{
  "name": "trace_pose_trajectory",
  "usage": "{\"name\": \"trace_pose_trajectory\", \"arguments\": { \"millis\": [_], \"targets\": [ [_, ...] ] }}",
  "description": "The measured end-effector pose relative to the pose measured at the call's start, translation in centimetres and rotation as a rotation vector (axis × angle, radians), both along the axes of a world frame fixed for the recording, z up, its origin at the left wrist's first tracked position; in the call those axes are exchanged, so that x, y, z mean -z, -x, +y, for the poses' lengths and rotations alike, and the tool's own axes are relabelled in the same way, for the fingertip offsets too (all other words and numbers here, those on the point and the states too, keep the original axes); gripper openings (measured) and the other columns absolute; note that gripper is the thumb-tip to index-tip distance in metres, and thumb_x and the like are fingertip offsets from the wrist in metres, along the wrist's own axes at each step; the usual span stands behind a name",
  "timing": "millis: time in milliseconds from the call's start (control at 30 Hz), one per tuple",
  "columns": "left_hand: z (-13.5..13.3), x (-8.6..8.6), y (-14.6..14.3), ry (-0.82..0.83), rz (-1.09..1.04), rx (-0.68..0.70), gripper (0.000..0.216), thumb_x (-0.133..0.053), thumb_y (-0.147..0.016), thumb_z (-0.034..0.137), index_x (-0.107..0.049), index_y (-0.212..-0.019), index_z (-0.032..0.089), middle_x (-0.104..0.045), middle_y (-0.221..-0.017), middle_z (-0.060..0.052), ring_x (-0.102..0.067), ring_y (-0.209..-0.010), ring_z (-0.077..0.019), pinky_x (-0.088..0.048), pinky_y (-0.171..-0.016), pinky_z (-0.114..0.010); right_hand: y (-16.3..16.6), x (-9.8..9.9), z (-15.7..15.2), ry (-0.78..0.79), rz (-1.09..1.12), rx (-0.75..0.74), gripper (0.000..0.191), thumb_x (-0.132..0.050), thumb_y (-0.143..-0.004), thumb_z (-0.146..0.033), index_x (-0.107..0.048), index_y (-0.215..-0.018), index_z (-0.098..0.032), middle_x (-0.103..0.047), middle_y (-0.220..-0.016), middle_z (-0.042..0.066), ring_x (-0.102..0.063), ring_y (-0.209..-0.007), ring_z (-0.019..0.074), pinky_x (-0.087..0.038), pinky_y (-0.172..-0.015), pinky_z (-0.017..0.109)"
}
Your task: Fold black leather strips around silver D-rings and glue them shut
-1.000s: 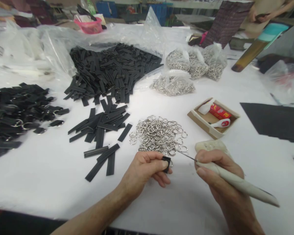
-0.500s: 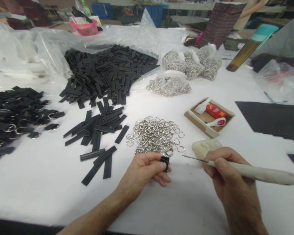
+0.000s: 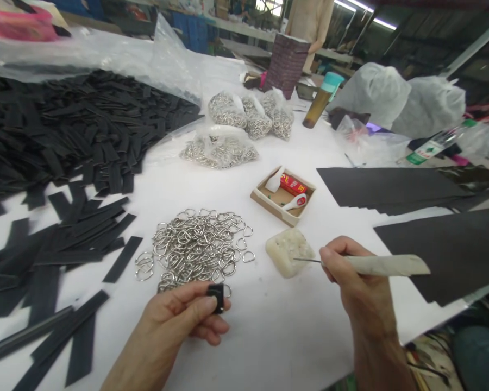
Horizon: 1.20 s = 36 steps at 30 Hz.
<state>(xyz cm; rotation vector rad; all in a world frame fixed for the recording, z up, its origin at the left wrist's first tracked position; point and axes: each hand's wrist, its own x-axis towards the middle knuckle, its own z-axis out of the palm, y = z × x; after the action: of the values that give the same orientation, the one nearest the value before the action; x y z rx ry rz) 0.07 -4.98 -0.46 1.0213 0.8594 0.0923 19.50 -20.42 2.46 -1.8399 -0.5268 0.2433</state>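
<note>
My left hand [image 3: 183,320] pinches a folded black strip [image 3: 216,297] between thumb and fingers, and a metal D-ring [image 3: 228,290] sticks out at its right side. In my right hand [image 3: 352,277] is an awl-like tool [image 3: 387,265] with a thick pale handle and a thin metal shaft. Its tip lies over a yellowish wax-like block [image 3: 283,254]; whether it touches the block I cannot tell. Just beyond my left hand is a heap of loose D-rings [image 3: 199,241]. Loose flat black strips [image 3: 123,259] lie to the left of it.
Behind the block stands a small cardboard box [image 3: 275,209] with a red packet and white pieces. Bagged rings [image 3: 220,149] lie farther back, beside a large black strip pile [image 3: 65,125]. Black sheets [image 3: 391,187] and a teal-lidded bottle [image 3: 321,100] are at right. A person stands behind.
The view has swung to the right. The tool's tip has moved from the space beside the rings to over the pale block. My left hand keeps its pinch on the folded strip.
</note>
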Motion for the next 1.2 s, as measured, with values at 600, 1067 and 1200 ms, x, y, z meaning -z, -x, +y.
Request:
{"name": "trace_pose_trajectory", "arguments": {
  "millis": [600, 1067, 1200],
  "targets": [
    [-0.2, 0.0, -0.3, 0.018, -0.032, 0.04, 0.018, -0.069, -0.072, 0.029, -0.073, -0.077, 0.012, -0.072, -0.065, -0.007, -0.063, -0.051, -0.0143, -0.051, -0.051, -0.02, 0.1, 1.2, 0.7, 0.17, 0.005, -0.044, 0.029, -0.057, -0.078, -0.036, -0.044, -0.058, -0.019, -0.031, -0.047, -0.007, -0.028, -0.043, 0.0085, -0.02, -0.042, 0.023],
    [-0.8, -0.5, -0.1, 0.028, -0.137, 0.009, 0.013, -0.063, -0.076, 0.02, -0.069, -0.082, 0.01, -0.072, -0.07, -0.007, -0.064, -0.054, -0.0127, -0.053, -0.053, -0.021, 2.3, 0.2, 0.5, -0.263, 0.416, -0.184, 0.025, -0.065, -0.078, -0.03, -0.053, -0.059, -0.02, -0.037, -0.05, -0.003, -0.033, -0.048, 0.0114, -0.024, -0.042, 0.024],
    [-0.8, -0.7, 0.0, 0.033, -0.15, -0.01, 0.013, -0.063, -0.076, 0.019, -0.068, -0.082, 0.009, -0.071, -0.065, -0.006, -0.063, -0.052, -0.0116, -0.053, -0.053, -0.02, 4.1, 0.6, 2.3, -0.229, 0.453, -0.317, 0.028, -0.064, -0.079, -0.032, -0.05, -0.058, -0.019, -0.039, -0.048, -0.004, -0.034, -0.048, 0.0108, -0.026, -0.044, 0.024]
  ]
}}
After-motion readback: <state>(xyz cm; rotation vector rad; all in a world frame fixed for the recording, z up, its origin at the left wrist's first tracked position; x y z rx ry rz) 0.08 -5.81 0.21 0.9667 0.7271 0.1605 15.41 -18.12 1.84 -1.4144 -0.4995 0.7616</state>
